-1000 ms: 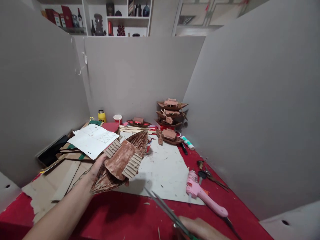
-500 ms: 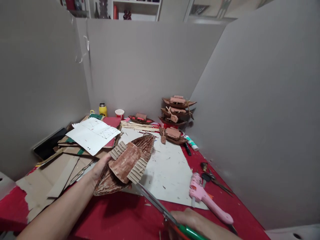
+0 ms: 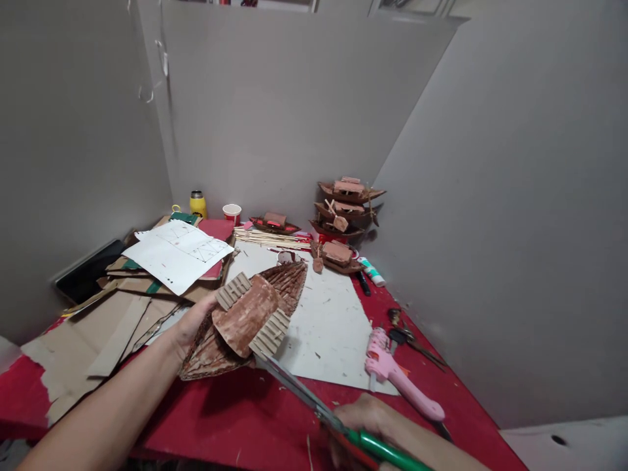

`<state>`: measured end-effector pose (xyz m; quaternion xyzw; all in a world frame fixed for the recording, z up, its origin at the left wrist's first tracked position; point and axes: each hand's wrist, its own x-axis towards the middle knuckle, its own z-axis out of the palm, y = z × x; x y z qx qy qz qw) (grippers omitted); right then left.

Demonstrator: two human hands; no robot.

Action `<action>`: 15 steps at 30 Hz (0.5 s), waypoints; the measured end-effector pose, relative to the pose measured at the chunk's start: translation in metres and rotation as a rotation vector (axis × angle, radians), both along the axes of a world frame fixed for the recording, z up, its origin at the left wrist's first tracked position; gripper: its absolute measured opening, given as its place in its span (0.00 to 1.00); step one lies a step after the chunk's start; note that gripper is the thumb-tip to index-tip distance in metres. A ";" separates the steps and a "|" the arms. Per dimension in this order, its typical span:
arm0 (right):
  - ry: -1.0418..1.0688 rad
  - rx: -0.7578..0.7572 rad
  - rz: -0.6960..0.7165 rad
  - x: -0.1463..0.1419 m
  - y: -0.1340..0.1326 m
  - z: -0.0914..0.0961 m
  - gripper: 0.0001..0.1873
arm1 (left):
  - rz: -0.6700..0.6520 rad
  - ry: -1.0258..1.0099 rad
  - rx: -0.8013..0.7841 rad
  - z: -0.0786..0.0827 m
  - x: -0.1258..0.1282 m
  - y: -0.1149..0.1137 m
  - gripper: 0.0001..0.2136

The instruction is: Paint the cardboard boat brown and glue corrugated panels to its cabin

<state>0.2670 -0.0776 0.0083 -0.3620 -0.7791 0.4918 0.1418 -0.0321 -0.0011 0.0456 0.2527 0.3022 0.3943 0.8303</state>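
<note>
My left hand [image 3: 192, 324] is closed around a brown corrugated cardboard boat [image 3: 248, 317], held just above the red table [image 3: 255, 412]. The boat carries a curved brown roof piece with bare cardboard ends. My right hand [image 3: 366, 425] grips green-handled scissors [image 3: 314, 402] at the bottom edge. The open blades point up-left and their tips touch the lower bare end of the boat's roof.
A pink glue gun [image 3: 397, 379] and a second pair of scissors [image 3: 412, 340] lie to the right. A white sheet [image 3: 328, 333] covers the table's middle. Cardboard scraps [image 3: 98, 327] and paper [image 3: 176, 252] pile up at left. Finished boats [image 3: 343, 216] are stacked at the back near grey partition walls.
The scissors moved up-left from the bottom edge until the blades reached the boat's roof end. The boat stayed in my left hand, tilting slightly. The camera tipped downward.
</note>
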 end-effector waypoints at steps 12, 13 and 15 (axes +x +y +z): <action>-0.029 0.036 -0.021 -0.001 -0.007 0.017 0.39 | -0.133 -0.054 -0.080 -0.001 0.000 -0.003 0.21; -0.021 0.027 -0.021 0.000 -0.007 0.015 0.39 | -0.121 -0.050 -0.074 0.000 0.000 -0.004 0.21; -0.001 0.018 -0.033 0.002 -0.009 0.012 0.38 | -0.093 -0.033 -0.066 0.001 0.001 -0.004 0.20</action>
